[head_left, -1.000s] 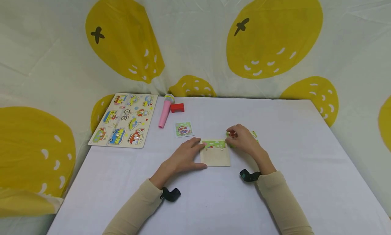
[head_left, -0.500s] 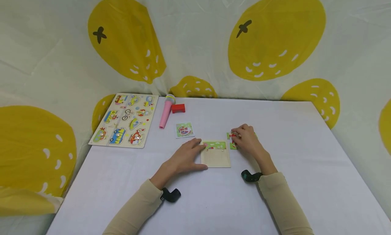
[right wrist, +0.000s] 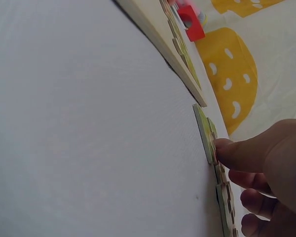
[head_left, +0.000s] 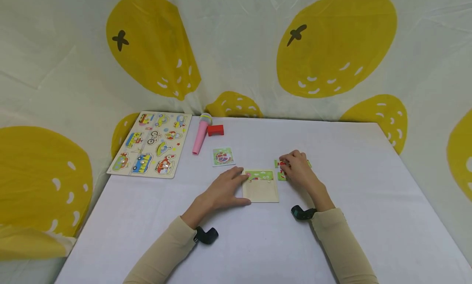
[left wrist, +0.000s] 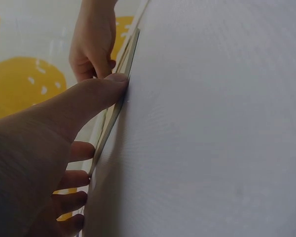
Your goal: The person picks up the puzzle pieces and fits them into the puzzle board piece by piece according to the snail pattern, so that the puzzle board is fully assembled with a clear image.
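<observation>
A small pale wooden puzzle board (head_left: 259, 193) lies on the table, with a strip of green printed puzzle pieces (head_left: 261, 176) along its far side. My left hand (head_left: 222, 188) rests at the board's left side, thumb on the near left corner and index finger by the far left corner. In the left wrist view the thumb (left wrist: 96, 94) lies against the board's edge. Just right of the board, my right hand (head_left: 300, 171) pinches a green-and-red puzzle piece (head_left: 282, 176). Other pieces (right wrist: 224, 205) lie beside it, partly hidden under the hand.
A square fruit-picture puzzle (head_left: 223, 156) lies beyond the left hand. Farther back are a pink toy microphone (head_left: 200, 136) and a red block (head_left: 215, 130). A large vehicle knob puzzle (head_left: 149, 144) lies at the table's far left. A patterned curtain (head_left: 236, 50) hangs behind the table.
My right hand has shifted slightly right over the loose pieces, and more of the green-and-red piece beside the board shows. My left hand has stayed at the board.
</observation>
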